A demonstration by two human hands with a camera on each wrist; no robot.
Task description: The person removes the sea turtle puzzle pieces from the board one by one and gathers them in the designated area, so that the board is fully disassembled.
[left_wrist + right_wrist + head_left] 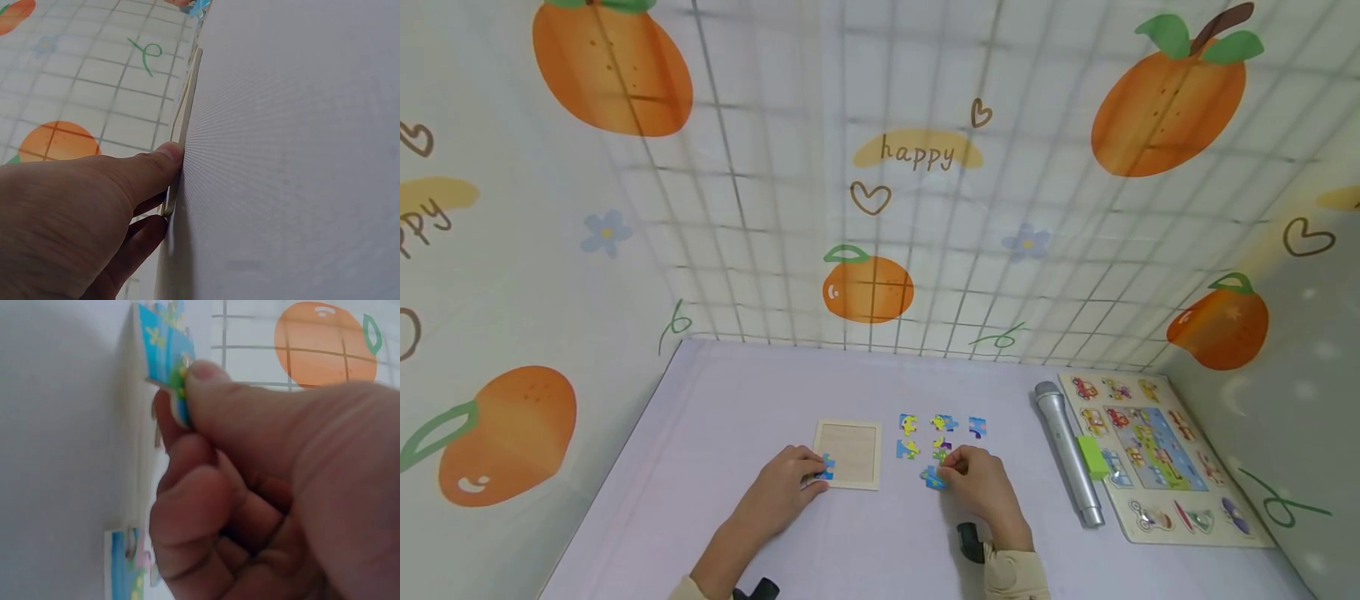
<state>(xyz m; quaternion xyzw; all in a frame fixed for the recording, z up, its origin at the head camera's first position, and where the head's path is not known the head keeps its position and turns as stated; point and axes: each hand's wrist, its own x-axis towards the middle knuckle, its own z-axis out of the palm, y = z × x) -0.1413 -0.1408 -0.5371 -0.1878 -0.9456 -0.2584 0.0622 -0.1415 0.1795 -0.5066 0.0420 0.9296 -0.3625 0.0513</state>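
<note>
Fingers of our left hand [786, 485] are pressing one piece [827, 467] into the tray [848, 452]; our right hand [981, 487] is pinching another piece [933, 477]. Five loose pieces [940, 435] are waiting just beyond it; we are barely starting.

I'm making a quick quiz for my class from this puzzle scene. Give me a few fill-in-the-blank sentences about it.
1. The left hand presses a blue piece into the near-left corner of the wooden ____.
2. The right hand pinches a puzzle piece that is mostly ____.
3. The silver pen-shaped device lies between the loose pieces and the large puzzle ____.

Missing words: frame; blue; board
</note>
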